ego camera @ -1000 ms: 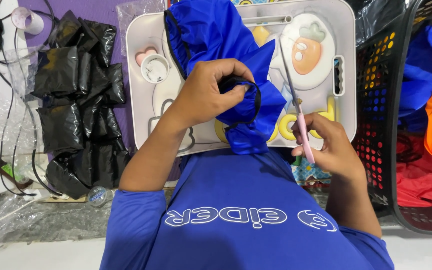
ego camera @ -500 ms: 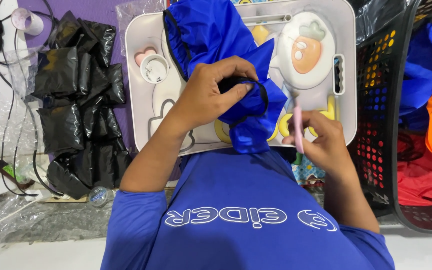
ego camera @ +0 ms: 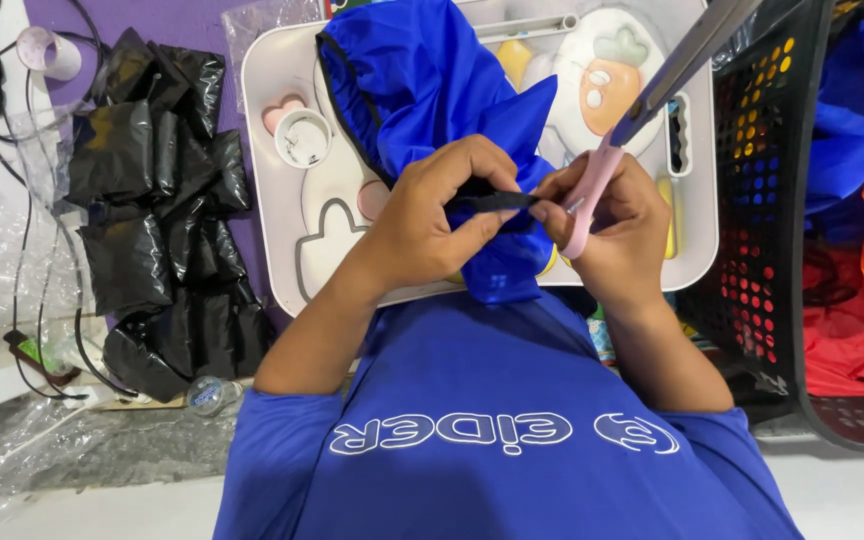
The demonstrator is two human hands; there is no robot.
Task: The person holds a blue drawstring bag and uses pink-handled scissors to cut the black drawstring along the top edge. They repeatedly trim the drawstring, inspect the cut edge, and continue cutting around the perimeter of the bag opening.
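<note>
A blue fabric garment (ego camera: 422,90) with black elastic edging lies bunched over a white tray (ego camera: 282,240). My left hand (ego camera: 442,215) pinches a black elastic strap (ego camera: 497,202) of the garment. My right hand (ego camera: 617,225) meets it at the strap's other end while also holding pink-handled scissors (ego camera: 642,110), whose grey blades point up and to the right. Both hands sit close together over the tray's middle, above my blue shirt.
A pile of black plastic bags (ego camera: 157,210) lies to the left on a purple mat. A small white roll (ego camera: 302,137) sits on the tray. A black perforated basket (ego camera: 767,200) with blue, orange and red cloth stands at the right. Cables and clear plastic lie far left.
My right hand has risen from the tray's lower right edge to meet my left hand at the black strap. The scissors swung so that the blades point up and right.
</note>
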